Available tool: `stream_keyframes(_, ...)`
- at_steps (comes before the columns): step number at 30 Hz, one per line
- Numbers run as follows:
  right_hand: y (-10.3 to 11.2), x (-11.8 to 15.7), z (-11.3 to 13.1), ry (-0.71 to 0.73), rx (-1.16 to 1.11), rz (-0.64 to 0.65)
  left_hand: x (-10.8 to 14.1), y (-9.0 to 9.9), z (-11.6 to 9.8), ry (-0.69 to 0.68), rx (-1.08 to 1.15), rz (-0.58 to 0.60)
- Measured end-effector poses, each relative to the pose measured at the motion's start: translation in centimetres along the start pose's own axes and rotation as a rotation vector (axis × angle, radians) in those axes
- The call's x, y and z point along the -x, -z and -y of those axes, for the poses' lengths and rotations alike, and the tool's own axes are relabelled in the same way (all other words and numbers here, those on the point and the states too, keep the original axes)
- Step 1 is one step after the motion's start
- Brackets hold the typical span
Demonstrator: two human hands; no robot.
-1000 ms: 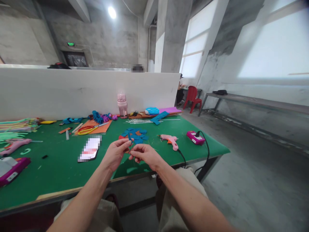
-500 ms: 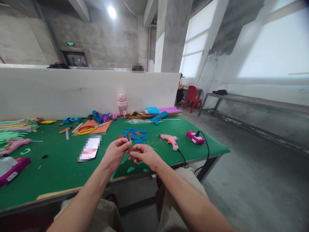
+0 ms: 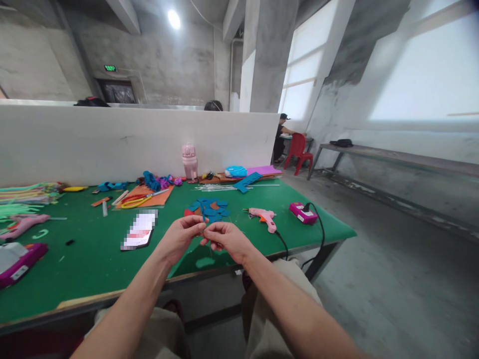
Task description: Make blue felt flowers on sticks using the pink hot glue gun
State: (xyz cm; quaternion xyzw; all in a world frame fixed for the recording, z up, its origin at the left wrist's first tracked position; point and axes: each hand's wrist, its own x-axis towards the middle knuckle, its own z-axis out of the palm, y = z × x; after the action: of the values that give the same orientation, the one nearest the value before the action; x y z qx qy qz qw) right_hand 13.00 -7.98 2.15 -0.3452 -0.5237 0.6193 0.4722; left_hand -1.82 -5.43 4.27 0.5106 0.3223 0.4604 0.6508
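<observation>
My left hand (image 3: 181,236) is closed in a pinch, and a narrow blue felt strip (image 3: 203,211) stands up from its fingertips. My right hand (image 3: 227,240) meets it fingertip to fingertip, also pinched closed. What lies between the right fingers is too small to make out. Just beyond both hands, a loose pile of blue felt pieces (image 3: 217,214) with some orange-brown ones lies on the green table (image 3: 149,269). To the right of the pile rests a pink glue gun (image 3: 264,217), its nozzle toward the pile.
A phone (image 3: 139,229) lies left of my hands, with yellow-handled scissors (image 3: 138,200) behind it on orange sheets. A pink bottle (image 3: 189,162) stands by the white partition (image 3: 149,134). At right is a magenta power box (image 3: 303,213) with a black cable.
My left hand has shifted slightly right, bringing the blue strip with it, and the fingertips of both hands have come together. The tabletop things stay put.
</observation>
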Motion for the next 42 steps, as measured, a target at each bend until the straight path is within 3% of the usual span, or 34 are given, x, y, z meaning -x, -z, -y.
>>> stream_keyframes(8, 0.0, 0.1, -0.3, -0.004, 0.017, 0.033, -0.1, -0.1, 0.3, 0.046, 0.042, -0.015)
stream_keyframes(13, 0.8, 0.3, 0.6, -0.026, 0.131, 0.091, 0.1, -0.2, -0.2, 0.022, 0.012, 0.047)
stream_keyframes(15, 1.7, 0.3, 1.3, 0.058, 0.261, -0.011, 0.2, -0.1, -0.4, 0.006, -0.042, 0.073)
stream_keyframes(18, 3.1, 0.6, 2.5, 0.324, 0.499, -0.294, 0.4, -0.1, -0.5, 0.064, -0.126, 0.119)
stream_keyframes(20, 3.7, 1.0, 3.2, 0.487, 0.634, -0.356, 0.5, -0.2, -0.5, 0.138, -0.166, 0.153)
stream_keyframes(23, 3.9, 1.7, 3.9, 0.631, 0.812, -0.263, 0.7, -0.5, -0.3, 0.213, -0.218, 0.205)
stream_keyframes(26, 3.8, 2.2, 4.2, 0.682, 0.965, -0.151, 0.7, -0.8, -0.1, 0.242, -0.277, 0.25)
stream_keyframes(31, 3.7, 2.5, 4.4, 0.655, 1.107, -0.035, 0.6, -0.8, 0.1, 0.264, -0.342, 0.272)
stream_keyframes(42, 3.7, 2.7, 4.4, 0.613, 1.129, 0.041, 0.6, -0.5, 0.4, 0.266, -0.351, 0.306)
